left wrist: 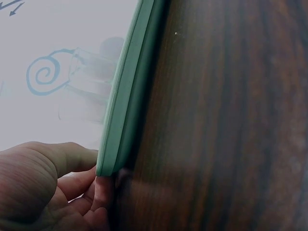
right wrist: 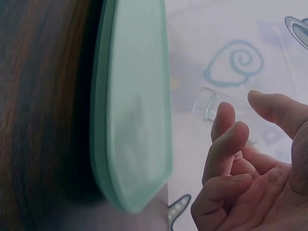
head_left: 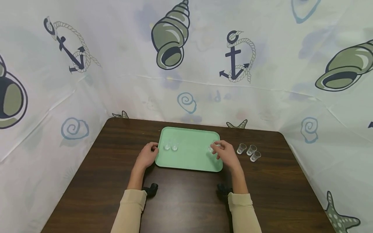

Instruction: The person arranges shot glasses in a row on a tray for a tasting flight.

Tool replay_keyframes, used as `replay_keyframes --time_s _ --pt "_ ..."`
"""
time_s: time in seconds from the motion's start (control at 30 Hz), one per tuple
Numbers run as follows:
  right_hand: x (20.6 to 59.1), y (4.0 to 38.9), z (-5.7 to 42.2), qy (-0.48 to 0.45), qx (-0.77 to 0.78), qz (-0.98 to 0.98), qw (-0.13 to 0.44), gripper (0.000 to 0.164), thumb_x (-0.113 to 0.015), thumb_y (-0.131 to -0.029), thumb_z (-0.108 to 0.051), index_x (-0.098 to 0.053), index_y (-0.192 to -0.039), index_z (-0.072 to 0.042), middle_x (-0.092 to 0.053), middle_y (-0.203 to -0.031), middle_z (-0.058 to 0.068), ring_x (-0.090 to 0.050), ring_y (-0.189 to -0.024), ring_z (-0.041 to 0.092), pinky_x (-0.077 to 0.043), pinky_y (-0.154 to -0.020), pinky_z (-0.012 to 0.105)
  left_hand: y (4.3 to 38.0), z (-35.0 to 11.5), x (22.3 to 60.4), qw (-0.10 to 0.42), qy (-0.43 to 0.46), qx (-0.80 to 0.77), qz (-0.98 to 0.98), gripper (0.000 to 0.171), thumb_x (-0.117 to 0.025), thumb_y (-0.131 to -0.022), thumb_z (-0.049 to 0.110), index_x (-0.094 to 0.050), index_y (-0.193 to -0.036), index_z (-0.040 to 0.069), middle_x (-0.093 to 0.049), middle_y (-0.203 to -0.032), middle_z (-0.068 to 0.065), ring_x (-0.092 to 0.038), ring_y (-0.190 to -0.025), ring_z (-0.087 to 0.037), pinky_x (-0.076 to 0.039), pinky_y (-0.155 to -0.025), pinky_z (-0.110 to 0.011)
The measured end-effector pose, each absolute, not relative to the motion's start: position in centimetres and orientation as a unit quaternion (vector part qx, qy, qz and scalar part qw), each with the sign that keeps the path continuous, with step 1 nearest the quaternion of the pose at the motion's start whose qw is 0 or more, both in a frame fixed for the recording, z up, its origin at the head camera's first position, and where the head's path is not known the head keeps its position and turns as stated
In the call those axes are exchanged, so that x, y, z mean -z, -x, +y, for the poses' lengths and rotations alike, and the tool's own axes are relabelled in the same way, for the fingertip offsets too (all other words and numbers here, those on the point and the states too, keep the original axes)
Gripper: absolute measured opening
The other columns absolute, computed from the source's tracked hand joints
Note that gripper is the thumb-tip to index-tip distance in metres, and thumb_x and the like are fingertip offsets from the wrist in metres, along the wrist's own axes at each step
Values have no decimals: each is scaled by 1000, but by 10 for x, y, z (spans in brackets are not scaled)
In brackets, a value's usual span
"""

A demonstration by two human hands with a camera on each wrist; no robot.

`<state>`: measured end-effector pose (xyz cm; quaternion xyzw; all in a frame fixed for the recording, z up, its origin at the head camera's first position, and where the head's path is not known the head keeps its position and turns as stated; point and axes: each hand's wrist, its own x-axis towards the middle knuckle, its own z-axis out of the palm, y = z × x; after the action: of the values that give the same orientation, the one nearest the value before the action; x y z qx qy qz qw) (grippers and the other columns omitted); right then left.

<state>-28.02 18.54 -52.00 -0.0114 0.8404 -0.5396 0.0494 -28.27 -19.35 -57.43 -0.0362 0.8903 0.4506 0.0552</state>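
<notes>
My right hand [head_left: 225, 154] is over the right end of the green tray [head_left: 189, 166], thumb and fingers around a small clear shot glass [right wrist: 206, 104]. In the right wrist view that glass is partly hidden behind the fingers. At the tray's left edge, my left hand [head_left: 148, 155] grips the rim, its thumb [left wrist: 79, 159] on the upper side and other fingers below. Two more clear glasses [head_left: 167, 146] stand side by side on the left part of the tray; they look faint in the left wrist view.
Three clear shot glasses [head_left: 251, 149] stand on the dark wooden table [head_left: 186, 197] to the right of the tray. A white curtain [head_left: 131, 94] printed with shells and anchors hangs behind the table and along its sides. Black straps with camera mounts [head_left: 150, 190] sit at both wrists.
</notes>
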Motion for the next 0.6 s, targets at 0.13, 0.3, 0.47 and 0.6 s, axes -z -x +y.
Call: replay_keyframes --time_s 0.13,0.3,0.47,0.6 --pt "519 283 176 32 540 840 51 46 -68 -107 -34 -66 -138 -1 -76 -97 26 -64 -72 40 -52 -72 46 282 -193 573 53 36 -450 891 47 -47 -112 25 -56 -151 2 -51 -155 -23 -54 -113 -35 -42 -94 -49" --pt "521 288 162 66 521 849 60 47 -69 -107 -29 -64 -143 1 -75 -102 29 -65 -78 45 -52 -69 40 283 -193 573 51 35 -446 893 46 -46 -111 25 -56 -150 2 -51 -155 -24 -54 -115 -37 -42 -94 -50" --pt "524 290 148 85 509 854 73 46 -69 -107 -24 -63 -145 2 -73 -106 30 -67 -84 44 -54 -72 39 283 -193 573 53 34 -441 895 47 -45 -112 25 -56 -151 2 -51 -156 -25 -54 -114 -37 -41 -92 -50" --pt "525 291 139 85 507 855 72 46 -69 -106 -22 -63 -144 2 -72 -106 29 -68 -85 44 -55 -74 41 282 -193 572 52 37 -442 895 46 -46 -112 24 -56 -151 3 -51 -156 -23 -54 -114 -36 -41 -92 -49"
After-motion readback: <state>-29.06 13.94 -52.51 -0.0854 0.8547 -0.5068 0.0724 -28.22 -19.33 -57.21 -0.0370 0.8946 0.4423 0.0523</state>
